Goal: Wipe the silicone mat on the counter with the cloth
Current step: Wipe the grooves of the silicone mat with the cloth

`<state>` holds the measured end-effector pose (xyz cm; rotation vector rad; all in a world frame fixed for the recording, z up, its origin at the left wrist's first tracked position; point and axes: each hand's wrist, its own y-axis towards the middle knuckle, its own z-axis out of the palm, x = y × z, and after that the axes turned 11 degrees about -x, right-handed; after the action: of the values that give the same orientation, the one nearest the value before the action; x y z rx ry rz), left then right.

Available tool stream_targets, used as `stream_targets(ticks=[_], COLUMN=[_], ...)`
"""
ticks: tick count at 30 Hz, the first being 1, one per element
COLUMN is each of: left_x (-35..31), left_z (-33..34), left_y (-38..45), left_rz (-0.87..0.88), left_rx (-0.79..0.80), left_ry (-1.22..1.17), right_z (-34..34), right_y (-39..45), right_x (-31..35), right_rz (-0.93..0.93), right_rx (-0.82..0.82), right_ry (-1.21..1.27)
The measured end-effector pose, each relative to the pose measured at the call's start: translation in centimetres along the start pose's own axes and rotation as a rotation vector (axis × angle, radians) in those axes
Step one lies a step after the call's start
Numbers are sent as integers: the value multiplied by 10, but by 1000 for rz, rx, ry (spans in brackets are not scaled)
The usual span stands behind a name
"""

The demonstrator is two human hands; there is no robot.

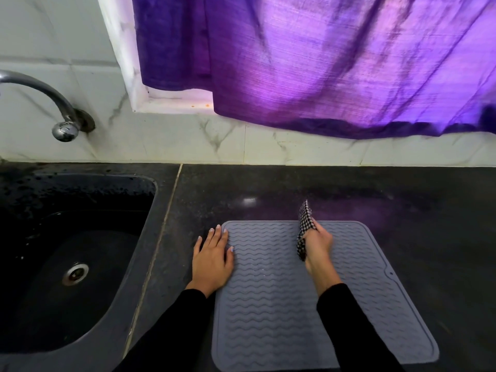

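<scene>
A grey silicone mat [271,299] with wavy ridges lies flat on the dark counter [402,200]. My left hand [213,260] rests flat with straight fingers on the mat's far left corner, partly on the counter. My right hand [318,244] is over the far middle of the mat and grips a bunched black-and-white checked cloth [304,229]. One end of the cloth sticks up past the mat's far edge, the other hangs below my fist. Whether the cloth touches the mat is unclear.
A black sink [77,261] with a metal drain is sunk into the counter on the left, with a chrome tap [53,103] on the marble wall above it. A purple curtain [322,63] hangs over the window ledge behind the counter.
</scene>
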<state>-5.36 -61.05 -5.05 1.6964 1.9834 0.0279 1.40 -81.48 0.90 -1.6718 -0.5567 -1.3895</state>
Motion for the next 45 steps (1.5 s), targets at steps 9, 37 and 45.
stream_targets(ticks=[9, 37, 45], left_x=[11, 7, 8], left_z=[2, -6, -7], left_y=[10, 11, 9], left_rz=[90, 74, 76], left_rx=[41, 72, 80], left_ry=[32, 55, 29], right_z=[35, 69, 61], right_y=[-55, -48, -9], right_x=[-58, -52, 8], right_rz=[-1076, -1180, -71], right_rx=[318, 455, 375], right_ry=[-1013, -1231, -139])
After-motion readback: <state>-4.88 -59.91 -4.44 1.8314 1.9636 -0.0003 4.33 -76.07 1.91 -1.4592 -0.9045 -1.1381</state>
